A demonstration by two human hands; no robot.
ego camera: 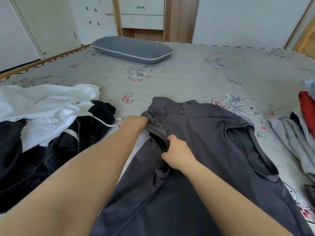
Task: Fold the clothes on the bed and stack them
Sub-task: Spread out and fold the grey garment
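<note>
Shirt: one dark grey shirt (204, 142) lies spread on the bed (187, 79), collar toward the far side, body running down to the near edge of the view; its left sleeve is bunched up, the right sleeve lies flat.
Hands: two, both bare-armed and reaching forward from the near edge.
Left hand (136, 122): stretched farther out, at the left shoulder of the shirt, fingers curled into the bunched sleeve fabric and gripping it.
Right hand (177, 154): nearer, lower on the same bunched fold, fingers curled round the cloth and pinching it; the knuckles face up.
Unfolded heap: one pile to the left of the shirt, with a white garment (42, 103) on top of black clothing (51, 154); how many black pieces there are is hard to tell.
Right pile: one heap of clothes at the right edge, with grey cloth (293, 133) and a red piece (307, 109) above it; it is cut off by the frame.
Pillow: one grey pillow (132, 49) with pale piping, at the far side of the bed, well apart from the shirt.
Drawers: two white drawers (141, 13) in a wooden unit behind the bed.
Door: one white door (49, 23) at far left.
</note>
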